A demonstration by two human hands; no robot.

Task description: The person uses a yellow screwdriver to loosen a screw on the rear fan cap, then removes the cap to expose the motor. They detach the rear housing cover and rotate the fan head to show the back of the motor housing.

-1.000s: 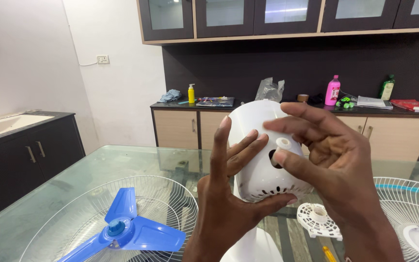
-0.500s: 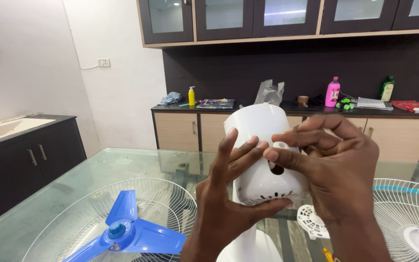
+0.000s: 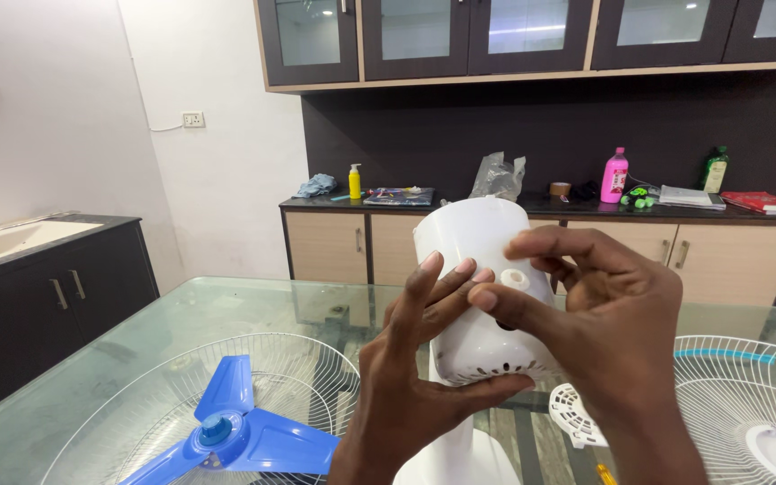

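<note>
A white plastic fan motor housing [image 3: 478, 242] stands upright above the glass table [image 3: 136, 332]. My left hand [image 3: 415, 377] cups it from the left and below, thumb under its vented rim. My right hand [image 3: 604, 314] pinches a small white knob [image 3: 515, 278] on the housing's back between thumb and forefinger. A white stand column [image 3: 460, 454] shows below the housing.
A blue three-blade fan propeller [image 3: 226, 436] lies inside a white wire grille [image 3: 316, 359] at the left. A second grille [image 3: 756, 377] lies at the right, a small white round plastic piece [image 3: 577, 413] beside it. Cabinets and a counter with bottles stand behind.
My right hand's fingers have turned around the knob and shifted slightly left. The housing and left hand have barely moved; the view has dropped a little.
</note>
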